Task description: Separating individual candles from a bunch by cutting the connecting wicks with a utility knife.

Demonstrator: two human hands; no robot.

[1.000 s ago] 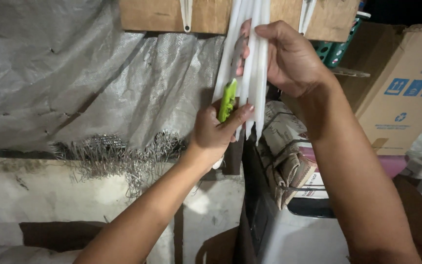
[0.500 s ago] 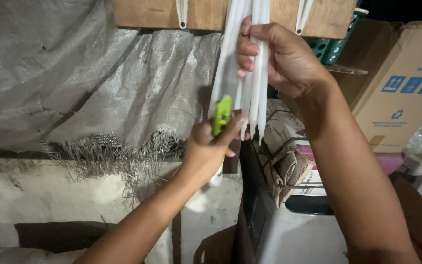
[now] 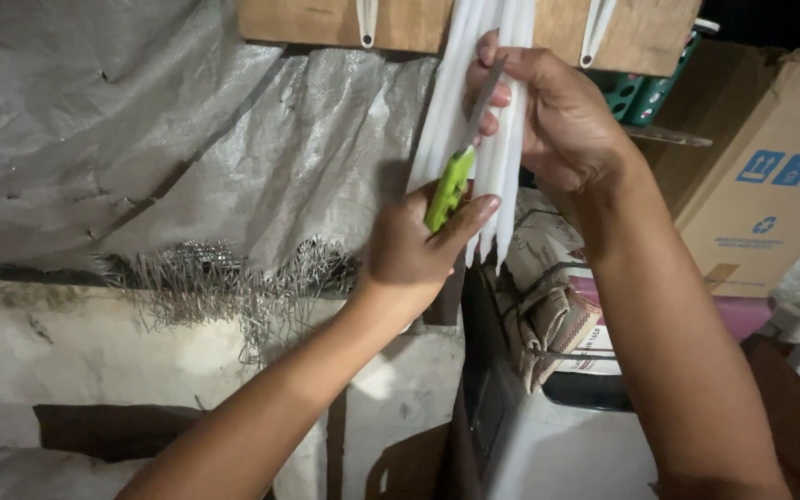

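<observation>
Around our hands we see a grey woven tarp (image 3: pixel 168 139) draped over the left half of the view, its lower edge frayed into loose threads. A wooden board (image 3: pixel 400 20) runs across the top, with white loops hanging from it. To the right stands a cardboard box (image 3: pixel 770 176) with blue symbols, and green plastic crates (image 3: pixel 645 93) show just behind our right wrist. Below the hands lie a folded woven sack (image 3: pixel 548 324) and a dark container rim, and a pale concrete ledge (image 3: pixel 94 370) sits lower left.

Our right hand (image 3: pixel 567 120) wraps its grip closed around a bundle of white candles (image 3: pixel 497 176), which hangs from the board near the top centre of the view. The bundle's long axis runs nearly vertical, leaning slightly leftward at the lower end, with the tapered tips pointing down. These fingers cover part of the bundle's upper length, so we cannot see how the candles join at the top.

Our left hand (image 3: pixel 414 250) pinches the green handle of a utility knife (image 3: pixel 451 185) between thumb and fingers, just in front of the candles. The knife's long axis tilts up and to the right, and its grey blade points upward toward our right fingers, lying against the bundle.
</observation>
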